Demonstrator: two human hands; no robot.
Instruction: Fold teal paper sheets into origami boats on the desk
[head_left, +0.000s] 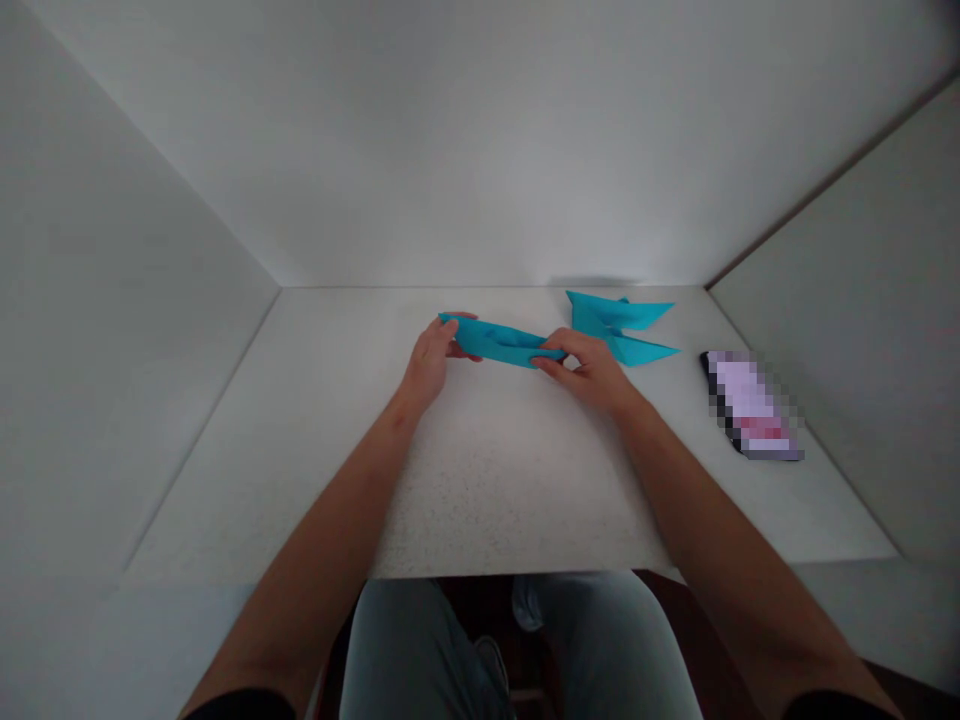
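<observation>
A long, narrow piece of folded blue paper [499, 340] with pointed ends is held between my two hands, above the far middle of the table. My left hand [435, 355] grips its left end, the thumb on the near face and fingers behind and below. At the right end, my right hand [585, 365] pinches the paper between thumb and fingers. A slight opening runs along the paper's upper side. Just beyond my right hand lies a second folded blue paper shape [596, 318] with several sharp points, partly covered by that hand.
The white table [510, 500] meets walls at the back [487, 200], the left [135, 300] and the right [885, 300]. A phone [750, 405] with its screen blurred out lies at the right. My legs [405, 640] are under the table's front edge.
</observation>
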